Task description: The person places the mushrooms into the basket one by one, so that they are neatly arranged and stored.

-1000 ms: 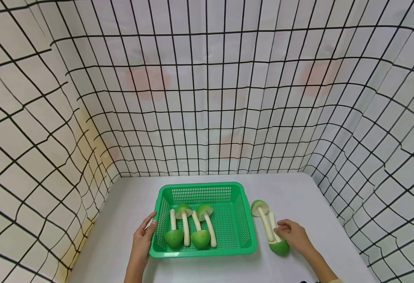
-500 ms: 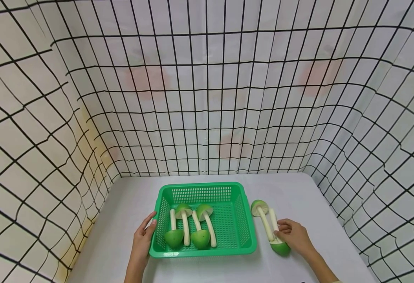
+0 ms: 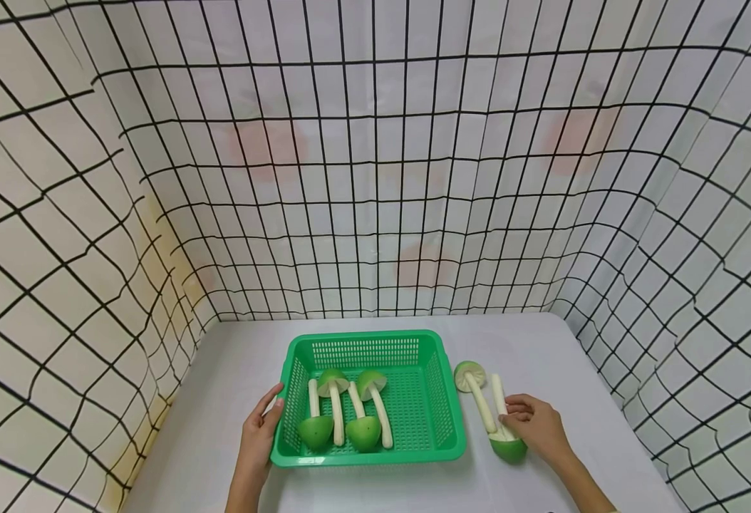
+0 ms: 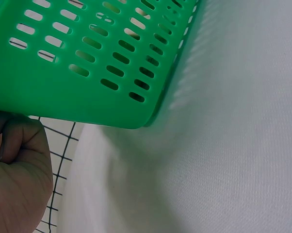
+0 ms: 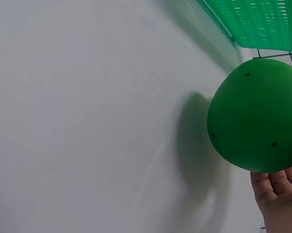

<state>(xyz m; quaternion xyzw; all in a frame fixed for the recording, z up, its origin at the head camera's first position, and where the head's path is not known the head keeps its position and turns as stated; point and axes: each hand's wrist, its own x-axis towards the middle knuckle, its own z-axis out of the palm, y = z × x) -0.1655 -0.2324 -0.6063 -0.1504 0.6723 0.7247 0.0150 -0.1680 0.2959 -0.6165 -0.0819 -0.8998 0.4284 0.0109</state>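
Note:
My left hand [image 3: 257, 438] holds the left rim of a green perforated plastic basket [image 3: 449, 399]; the left wrist view shows curled fingers at the corner of that basket [image 4: 44, 94]. My right hand [image 3: 539, 427] pinches the pale stem of a green-capped toy mushroom [image 3: 509, 450], right of the basket. The cap of this mushroom [image 5: 257, 116] hides part of the hand in the right wrist view. Beside it, a second mushroom [image 3: 469, 375] lies with its cap at the far end; its stem reaches the held one's cap. Several similar mushrooms [image 3: 364, 432] lie inside the basket, caps alternating near and far.
The basket stands on a white-covered table [image 3: 234, 363]. Bare basket floor [image 3: 410, 399] shows at the right inside. White walls with a black grid [image 3: 375, 214] enclose the table at the back and both sides.
My right hand and the pinched mushroom have moved slightly away from me and a little right. The loose mushroom beside it has shifted slightly left and away. My left hand stays at the basket.

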